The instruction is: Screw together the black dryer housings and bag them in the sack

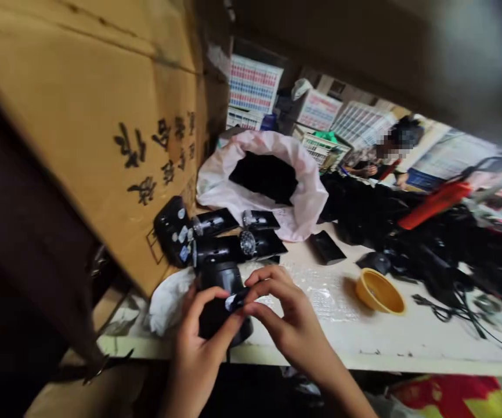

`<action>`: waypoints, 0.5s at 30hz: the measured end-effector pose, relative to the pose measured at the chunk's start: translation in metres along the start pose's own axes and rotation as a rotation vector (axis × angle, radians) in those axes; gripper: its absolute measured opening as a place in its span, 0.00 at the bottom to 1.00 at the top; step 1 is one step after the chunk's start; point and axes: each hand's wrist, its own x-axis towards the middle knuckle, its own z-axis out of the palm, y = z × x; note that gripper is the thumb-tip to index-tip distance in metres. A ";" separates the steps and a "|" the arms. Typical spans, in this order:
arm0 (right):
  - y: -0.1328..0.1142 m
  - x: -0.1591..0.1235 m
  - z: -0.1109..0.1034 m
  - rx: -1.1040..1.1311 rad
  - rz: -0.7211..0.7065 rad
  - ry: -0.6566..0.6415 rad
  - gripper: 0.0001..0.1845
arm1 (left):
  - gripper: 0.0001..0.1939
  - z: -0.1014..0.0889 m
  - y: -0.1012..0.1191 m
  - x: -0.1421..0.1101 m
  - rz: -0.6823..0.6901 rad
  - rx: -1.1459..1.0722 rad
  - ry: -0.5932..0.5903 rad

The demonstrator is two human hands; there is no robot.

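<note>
Between my two hands is a small black part (238, 299) with a shiny, pale end; its exact kind I cannot make out. My left hand (202, 331) pinches its left end between thumb and forefinger. The fingertips of my right hand (288, 307) close on its right end. Just below and behind it stands a larger black rounded object (221, 276), partly covered by my left hand. Beyond lie several black housings (218, 249) with clear, faceted ends, beside a black piece (174, 232) dotted with pale stickers.
A tall cardboard box (103, 116) walls off the left. Behind the housings sits a white sack (307, 191) of black pieces. To the right are a yellow bowl (381, 293), cables (446, 313) and a dark heap (376, 215). A person (390, 151) is at the back.
</note>
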 end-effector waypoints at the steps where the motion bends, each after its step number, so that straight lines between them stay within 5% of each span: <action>1: 0.000 0.001 0.002 -0.015 0.024 -0.036 0.05 | 0.17 0.002 -0.001 0.001 0.010 0.038 -0.003; 15: -0.002 0.013 0.018 -0.150 0.078 -0.096 0.08 | 0.18 0.002 -0.026 0.005 0.045 0.064 0.016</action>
